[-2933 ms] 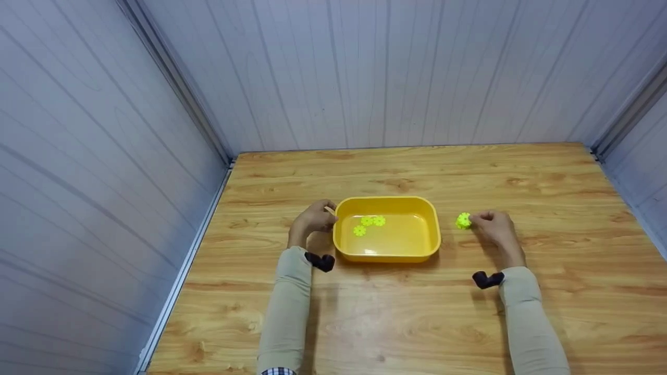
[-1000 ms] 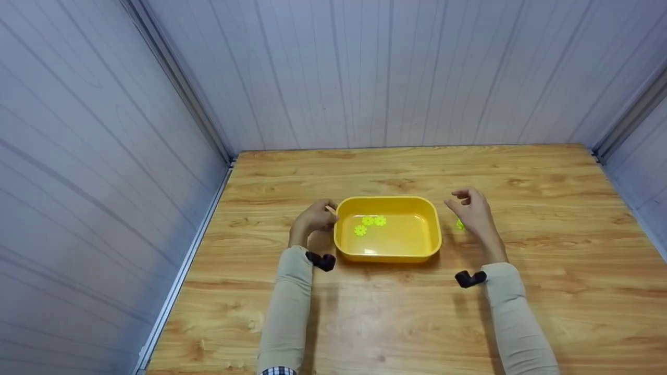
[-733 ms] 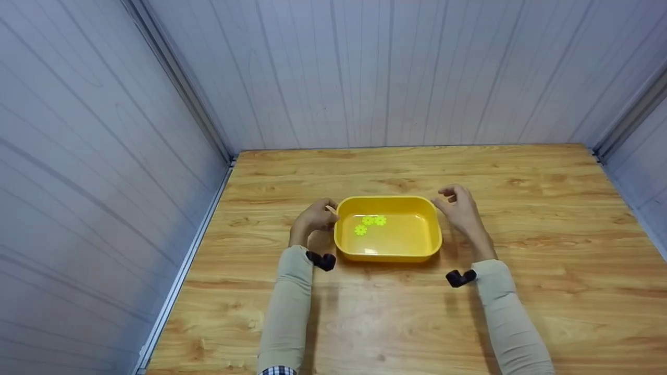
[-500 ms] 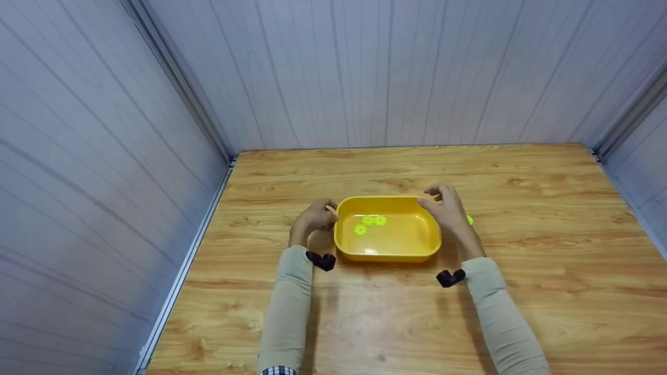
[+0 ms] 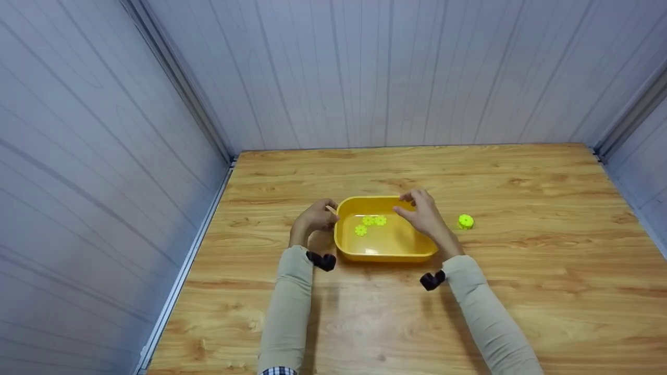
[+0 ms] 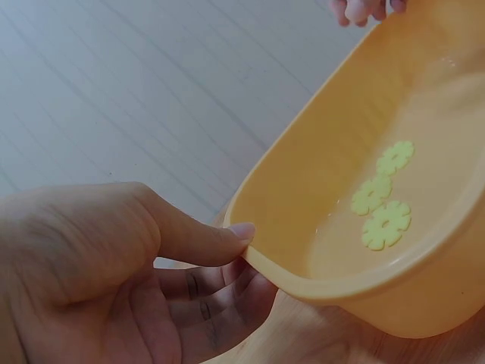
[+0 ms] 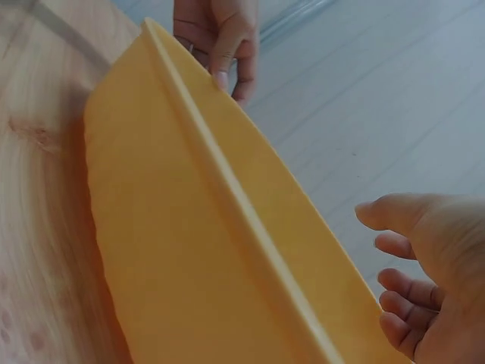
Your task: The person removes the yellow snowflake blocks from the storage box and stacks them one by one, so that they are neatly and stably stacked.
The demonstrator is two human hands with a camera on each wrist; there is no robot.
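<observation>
A yellow plastic basin [image 5: 385, 258] stands on the wooden table, with three flat flower-shaped pieces [image 6: 385, 225] in neon yellow-green on its floor, toward the left end. My left hand [image 5: 316, 216] pinches the basin's left rim, thumb on top and fingers beneath, as the left wrist view shows. Over the right part of the basin is my right hand [image 5: 423, 212], holding nothing, thumb and fingers apart and loosely bent. To the right of the basin, a small stack of the same flower pieces [image 5: 466, 222] sits on the table.
The wood-grain table [image 5: 365, 323] reaches back to a pale panelled wall [image 5: 365, 73]. Another panelled wall [image 5: 104, 182] runs along the left side. Each sleeve carries a black wrist camera mount [image 5: 432, 280].
My right hand let go of the stack of flower pieces, set down on the table, and moved left over the basin. My left hand stayed at the rim.
</observation>
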